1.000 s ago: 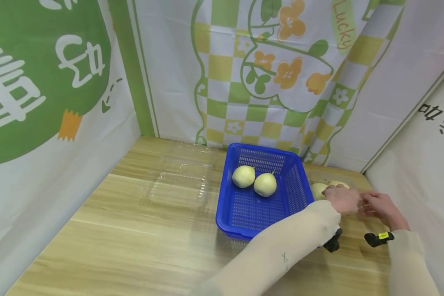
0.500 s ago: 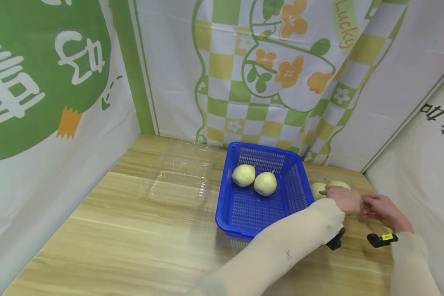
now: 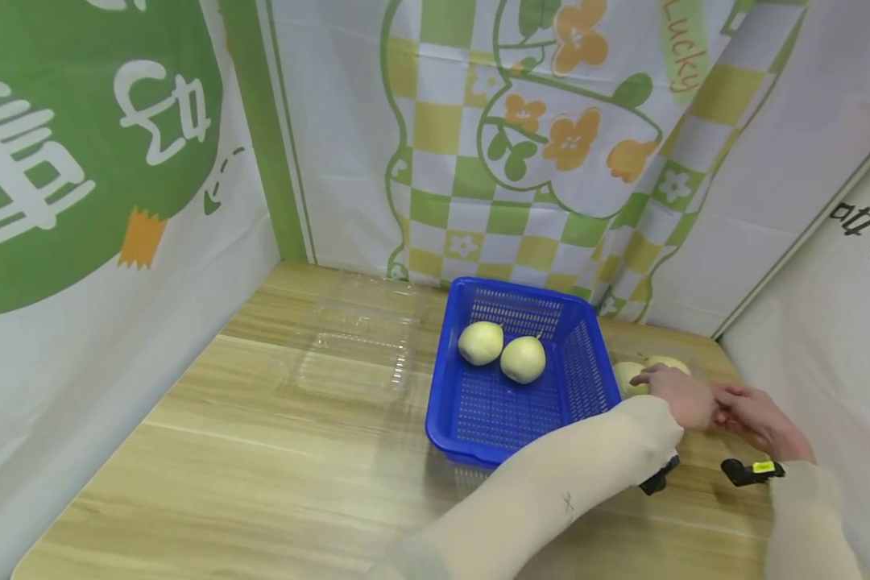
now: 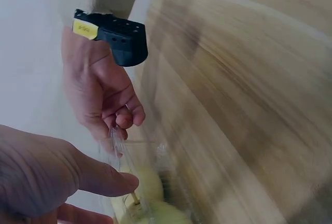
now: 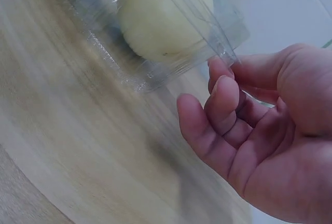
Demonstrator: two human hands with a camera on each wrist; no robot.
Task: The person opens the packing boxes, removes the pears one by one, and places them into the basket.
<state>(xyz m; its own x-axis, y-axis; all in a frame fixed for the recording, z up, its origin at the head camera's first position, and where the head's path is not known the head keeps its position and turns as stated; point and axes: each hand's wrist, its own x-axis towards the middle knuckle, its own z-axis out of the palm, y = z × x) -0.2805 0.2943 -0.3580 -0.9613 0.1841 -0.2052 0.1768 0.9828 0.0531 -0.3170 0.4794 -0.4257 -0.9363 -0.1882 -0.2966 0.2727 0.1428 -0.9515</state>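
At the table's right side, a clear plastic clamshell box [image 5: 140,76] holds pale yellow pears [image 5: 161,22]. My right hand [image 3: 757,415] pinches a corner of the box's rim between thumb and forefinger, its other fingers loosely bent. My left hand [image 3: 680,395] is over the box next to it. In the left wrist view its thumb [image 4: 109,180] lies straight along the plastic, above a pear with a stem. In the head view a left finger stretches over the pears, and this hand covers much of the box.
A blue plastic basket [image 3: 442,403] with two pears [image 3: 524,359] stands left of the hands, close under the left forearm. Farther left lies another clear clamshell box [image 3: 351,362], its lid folded back. A patterned curtain [image 3: 493,201] hangs behind the wooden table [image 3: 225,483].
Both hands stay at the box. The left hand has shifted slightly right, its finger stretched out over the pears. The right hand has moved slightly right and down in view.
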